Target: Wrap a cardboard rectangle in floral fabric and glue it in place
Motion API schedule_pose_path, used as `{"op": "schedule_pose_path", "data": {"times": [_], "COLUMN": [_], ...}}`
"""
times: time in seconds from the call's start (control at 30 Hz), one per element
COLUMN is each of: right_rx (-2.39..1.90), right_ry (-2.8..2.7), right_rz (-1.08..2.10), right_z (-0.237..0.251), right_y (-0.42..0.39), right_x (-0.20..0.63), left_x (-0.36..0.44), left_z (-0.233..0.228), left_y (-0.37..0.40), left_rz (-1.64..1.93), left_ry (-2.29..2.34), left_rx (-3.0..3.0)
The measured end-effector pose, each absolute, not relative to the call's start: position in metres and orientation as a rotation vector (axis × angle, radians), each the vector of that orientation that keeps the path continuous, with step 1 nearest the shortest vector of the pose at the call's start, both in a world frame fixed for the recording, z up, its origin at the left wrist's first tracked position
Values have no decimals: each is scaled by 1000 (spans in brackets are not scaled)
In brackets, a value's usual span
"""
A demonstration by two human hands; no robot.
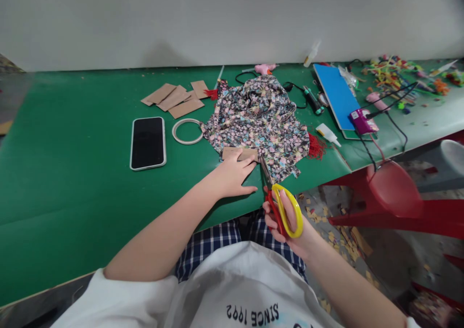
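My left hand (237, 173) lies flat with its fingers spread, pressing a brown cardboard piece (230, 152) onto the near edge of a dark floral cloth (261, 106). In my right hand (281, 217) are scissors (297, 224) with one yellow and one red handle loop. Their blades reach the cloth just right of the cardboard; whether they are cutting into it I cannot tell. Red tassels (316, 146) show at the cloth's right side and more at its upper left.
Several cardboard pieces (184, 106), a tape roll (174, 131) and a phone (148, 143) lie to the left. On the right are a glue bottle (328, 135), a blue board (337, 96), a purple device (362, 121) with cables and colourful bits (395, 74). A red stool (395, 188) stands beside the table.
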State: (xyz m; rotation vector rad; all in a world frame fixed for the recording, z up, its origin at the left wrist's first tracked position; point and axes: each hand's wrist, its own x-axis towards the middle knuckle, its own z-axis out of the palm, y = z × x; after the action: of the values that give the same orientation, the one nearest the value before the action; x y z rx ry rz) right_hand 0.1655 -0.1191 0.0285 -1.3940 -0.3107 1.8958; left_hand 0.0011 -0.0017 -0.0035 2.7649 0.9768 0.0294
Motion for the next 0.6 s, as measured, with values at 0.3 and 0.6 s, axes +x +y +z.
{"op": "schedule_pose_path", "data": {"times": [0.3, 0.6], "right_rx": [-1446, -1460], "right_ry": [-325, -367], "right_rz": [1894, 1909], "right_z": [31, 35], "right_y": [-116, -101], "right_x": [168, 169], "left_x": [1, 0], "left_z": [-4, -5], "left_y": [-2, -2], "left_rz": [42, 61], "left_ry": [973, 980], "left_rx": [2755, 2778]}}
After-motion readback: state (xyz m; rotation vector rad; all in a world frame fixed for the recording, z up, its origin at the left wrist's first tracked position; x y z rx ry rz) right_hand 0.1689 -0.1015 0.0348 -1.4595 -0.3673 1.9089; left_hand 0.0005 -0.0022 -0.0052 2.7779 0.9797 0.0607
